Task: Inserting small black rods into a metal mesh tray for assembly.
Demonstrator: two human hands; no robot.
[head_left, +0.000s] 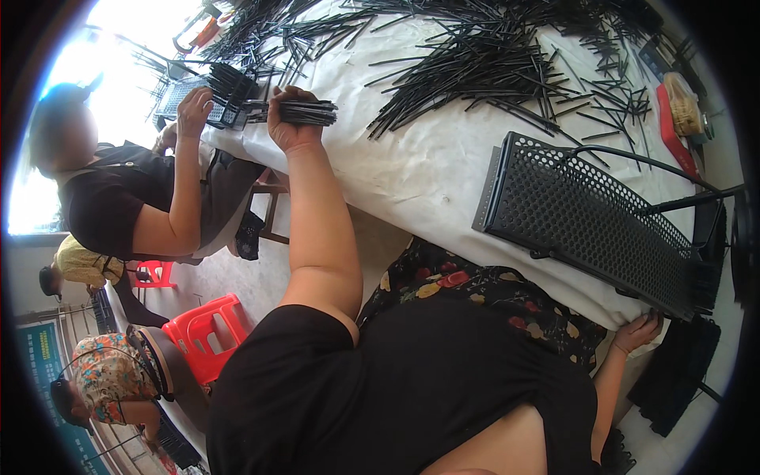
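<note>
My left hand (292, 127) is stretched out over the table's edge, closed around a bundle of thin black sticks (318, 113). The bundle lies level, with its ends pointing right. Just left of it, a co-worker's hand (195, 111) is raised beside a black rack packed with similar sticks (231, 89). At the lower right, my right hand (636, 332) rests on the cloth-covered table edge, fingers partly spread beside the corner of a black perforated metal tray (578, 218). Nothing shows in that hand, though its fingertips are partly hidden.
Loose black sticks (483, 75) lie in heaps across the white-covered table (419, 170). A red container (674, 131) stands at the far right. To the left sits a co-worker (127, 182), with a red plastic stool (207, 336) behind. Another person (119, 368) bends at the lower left.
</note>
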